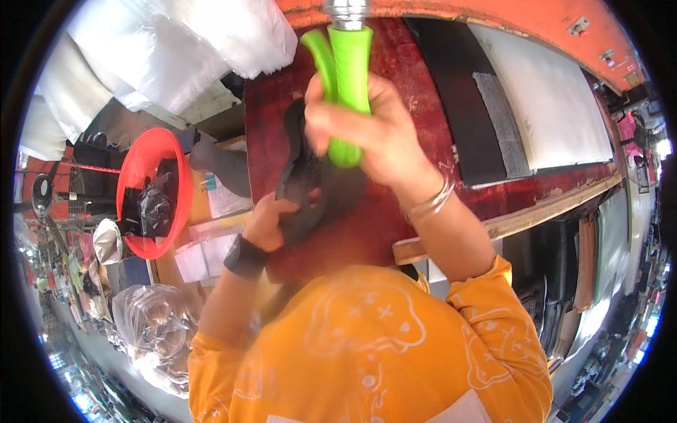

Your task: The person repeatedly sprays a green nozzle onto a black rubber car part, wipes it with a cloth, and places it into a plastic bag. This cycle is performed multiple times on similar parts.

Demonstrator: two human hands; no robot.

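Observation:
My right hand (384, 134) is closed around a bright green grip of a hand tool (350, 67). The tool has a second green lever beside the grip and a shiny metal collar at its top; the rest of it is cut off by the upper edge. My left hand (266, 222) holds the near end of a dark, curved, limp-looking piece (291, 166), its fingers bent around it. That piece lies low over the worn red tabletop (423, 208), below and left of the tool. Motion blurs the piece, so its material is unclear.
Black, grey and white sheets (557, 106) lie on the table's right, with a wooden edge strip (522, 218) nearer me. On the left stand a red basin (180, 190) with black plastic inside and papers (197, 254). White translucent plastic (190, 42) hangs at upper left.

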